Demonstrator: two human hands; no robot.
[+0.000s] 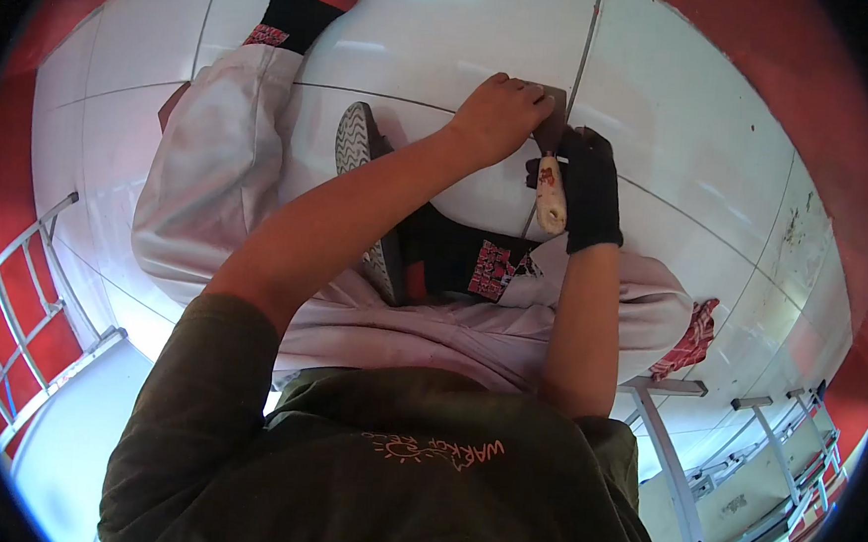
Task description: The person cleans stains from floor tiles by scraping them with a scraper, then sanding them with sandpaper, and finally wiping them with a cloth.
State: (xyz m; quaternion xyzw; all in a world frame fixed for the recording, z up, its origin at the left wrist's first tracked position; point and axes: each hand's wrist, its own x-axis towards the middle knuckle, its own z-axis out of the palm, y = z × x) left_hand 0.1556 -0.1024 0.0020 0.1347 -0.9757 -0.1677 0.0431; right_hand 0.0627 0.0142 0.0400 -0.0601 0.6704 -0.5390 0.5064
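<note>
A scraper has a flat dark blade (550, 121) and a pale, stained handle (551, 196). My left hand (504, 118) is bare, its fingers closed on the upper part of the blade. My right hand (592, 186) wears a black glove. It is closed around the scraper near where blade and handle meet, with dark fingertips showing on the left of the handle. The handle's lower end points back towards me. Both hands are close together above the white floor tiles (418, 51), beyond my bent leg.
A shoe (355, 139) with a patterned sole stands against my folded leg. My other foot (306, 0) is stretched forward in a dark sock. Metal ladder frames (666, 464) are at the lower right, and a metal rack (28, 331) is at the left. Red-patterned cloth (686, 344) lies by my right knee.
</note>
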